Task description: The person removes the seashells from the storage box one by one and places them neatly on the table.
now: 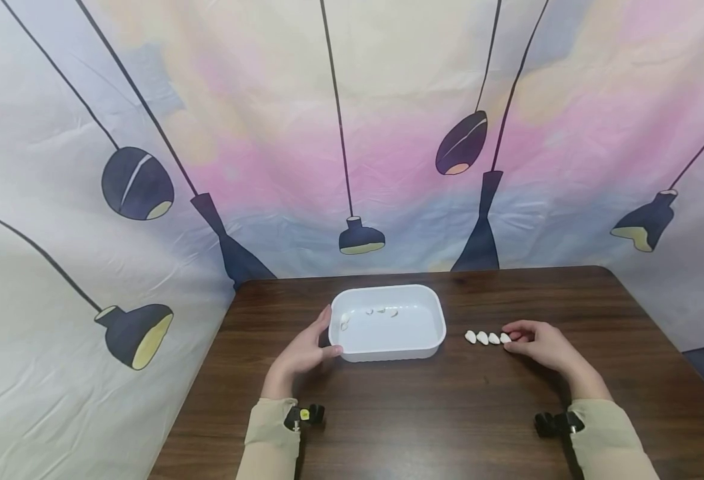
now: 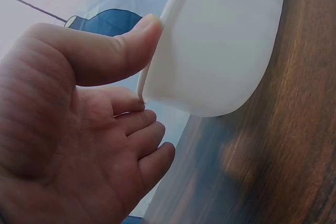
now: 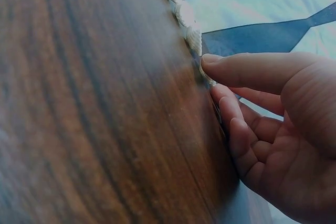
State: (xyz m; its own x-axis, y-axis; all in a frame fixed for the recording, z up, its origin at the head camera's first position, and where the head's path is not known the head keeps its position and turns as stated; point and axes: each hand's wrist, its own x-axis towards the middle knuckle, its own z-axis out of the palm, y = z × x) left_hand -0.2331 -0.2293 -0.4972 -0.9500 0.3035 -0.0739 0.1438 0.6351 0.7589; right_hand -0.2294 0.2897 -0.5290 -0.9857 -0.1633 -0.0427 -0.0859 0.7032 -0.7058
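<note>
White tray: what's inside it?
In the tray, a few small pale pieces lie toward the far and left sides. The inner face of its near wall can't be seen.

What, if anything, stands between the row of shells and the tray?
Nothing visible but the wall of the tray; only bare table separates it from the shells. The right hand is at the row's far end.

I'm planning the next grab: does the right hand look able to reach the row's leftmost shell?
Probably yes: nothing covers the leftmost shell, and the right hand is nearby, though it pinches the rightmost shell.
</note>
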